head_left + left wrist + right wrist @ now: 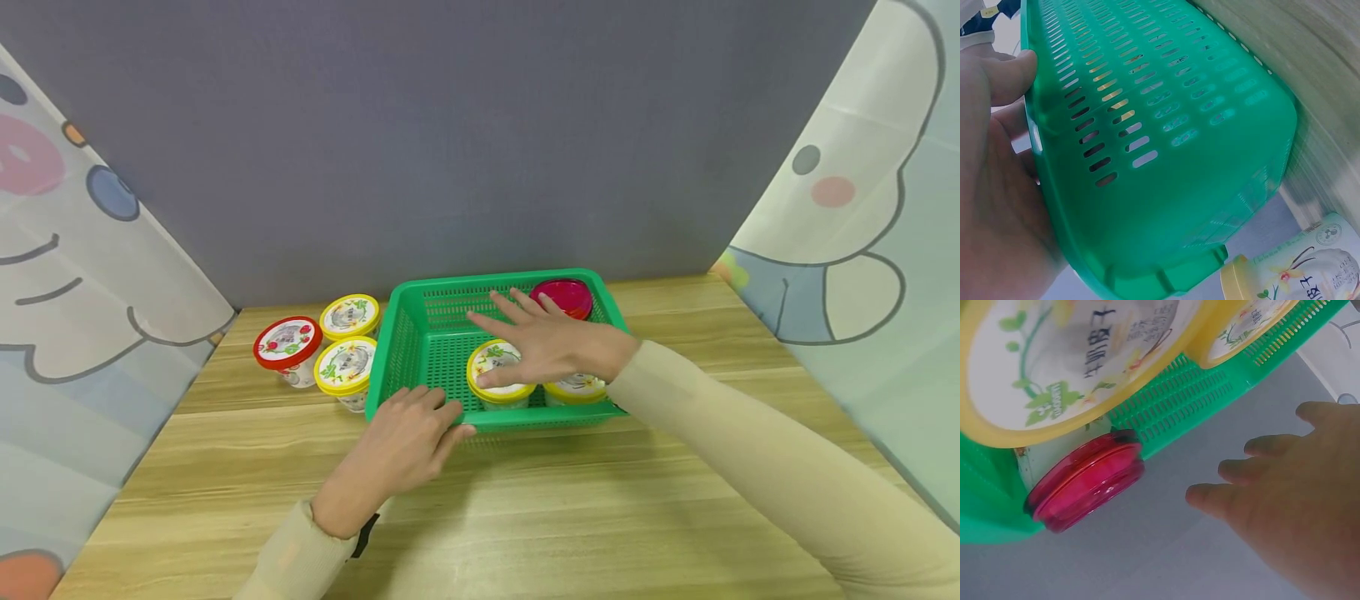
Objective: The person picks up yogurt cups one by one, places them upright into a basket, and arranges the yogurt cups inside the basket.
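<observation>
A green perforated plastic basket [540, 417] stands on the wooden table. My left hand [408, 433] grips its front rim near the left corner; in the left wrist view the thumb lies outside the wall and the fingers go behind it. Over the basket my right hand [555, 340] hovers with spread fingers, holding nothing. Below its thumb is a yellow-lidded tub [486, 360]. A second yellow-lidded tub [581, 387] stands to the right, partly hidden by my wrist. At the back right corner of the basket is a tub with a magenta lid [1094, 481].
Left of the basket stand a red-lidded tub [287, 343] and two yellow-lidded ones, a rear tub [349, 317] and a front tub [345, 367], the latter close to the basket wall. Behind the table [540, 517] rises a grey panel [480, 150]. Cartoon-printed cloth hangs at both sides.
</observation>
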Motion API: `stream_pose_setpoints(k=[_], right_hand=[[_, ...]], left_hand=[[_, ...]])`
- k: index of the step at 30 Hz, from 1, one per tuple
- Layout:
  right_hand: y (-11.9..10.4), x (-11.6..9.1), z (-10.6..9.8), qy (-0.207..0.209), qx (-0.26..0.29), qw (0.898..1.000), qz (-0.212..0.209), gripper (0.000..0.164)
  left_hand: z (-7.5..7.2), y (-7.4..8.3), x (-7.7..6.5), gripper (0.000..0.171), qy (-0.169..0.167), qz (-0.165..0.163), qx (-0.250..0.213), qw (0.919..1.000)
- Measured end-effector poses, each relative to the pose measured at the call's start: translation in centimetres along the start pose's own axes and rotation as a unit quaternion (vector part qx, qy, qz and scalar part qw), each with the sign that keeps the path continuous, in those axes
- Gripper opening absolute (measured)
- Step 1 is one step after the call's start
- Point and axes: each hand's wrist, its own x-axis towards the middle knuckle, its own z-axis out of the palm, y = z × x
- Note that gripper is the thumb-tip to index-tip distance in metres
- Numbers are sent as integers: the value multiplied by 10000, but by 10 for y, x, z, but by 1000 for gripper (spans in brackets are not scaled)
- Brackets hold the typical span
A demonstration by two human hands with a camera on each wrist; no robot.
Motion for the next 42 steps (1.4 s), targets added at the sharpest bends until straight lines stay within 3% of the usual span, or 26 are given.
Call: stream_pose_setpoints(k=[20, 42], right_hand=[[19, -35, 3, 592, 51, 9982, -92, 94], [42, -69, 30, 1202, 482, 9916, -59, 94]], left_hand=[[-1, 0, -1, 28, -49, -72, 25, 10000], [1, 1, 0, 29, 18, -59, -6, 10000]])
